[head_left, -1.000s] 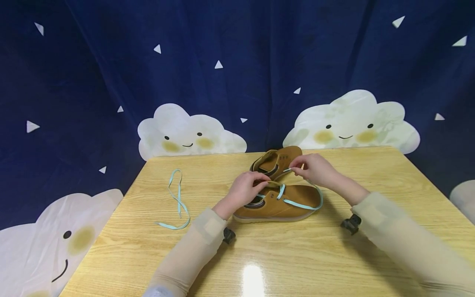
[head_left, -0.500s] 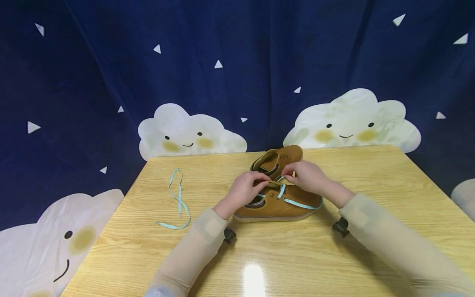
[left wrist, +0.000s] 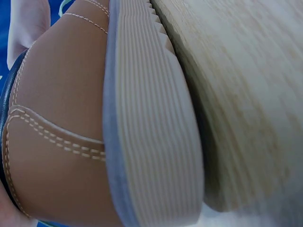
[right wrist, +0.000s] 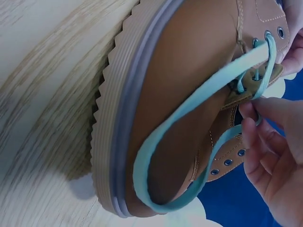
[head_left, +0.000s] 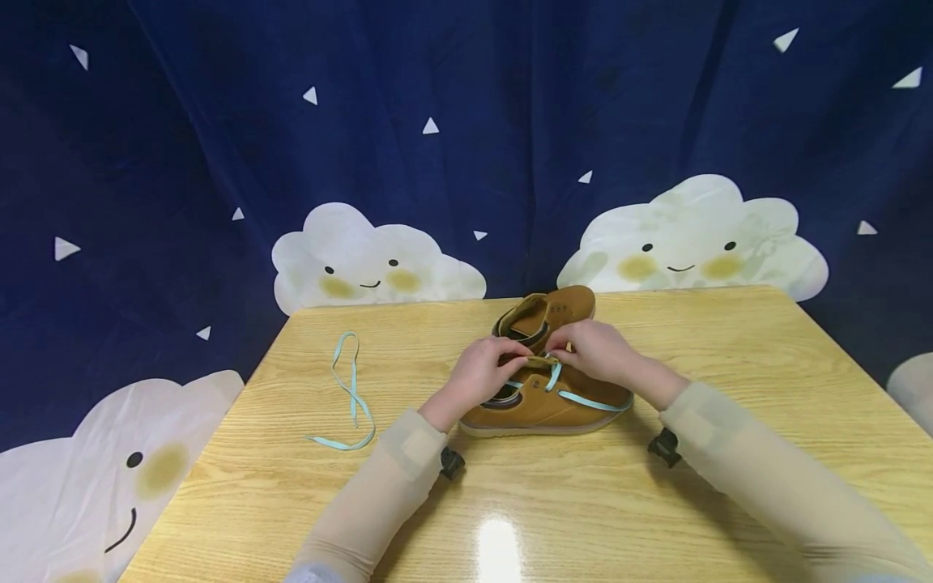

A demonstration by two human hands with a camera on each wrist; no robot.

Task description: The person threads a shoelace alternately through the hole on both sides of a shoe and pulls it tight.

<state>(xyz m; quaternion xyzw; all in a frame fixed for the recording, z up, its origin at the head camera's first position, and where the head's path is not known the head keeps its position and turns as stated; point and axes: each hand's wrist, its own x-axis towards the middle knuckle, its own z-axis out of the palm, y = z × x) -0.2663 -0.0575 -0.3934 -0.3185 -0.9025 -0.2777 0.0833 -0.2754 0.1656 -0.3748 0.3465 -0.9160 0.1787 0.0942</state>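
Shoe (head_left: 539, 416) on desk (head_left: 240, 510), sole down, toe toward right; left hand (head_left: 477, 372) pinching edge of its far flap (head_left: 542, 362); right hand (head_left: 596, 350) pinching lace (right wrist: 141, 174) just beside flap, thumb and fingertips together; lace threaded through eyelets (right wrist: 280, 32), looping round over toe; second shoe (head_left: 577, 301) just behind; loose lace (head_left: 353, 389) well apart at left, lying bent; blue curtain (head_left: 466, 57) beyond desk
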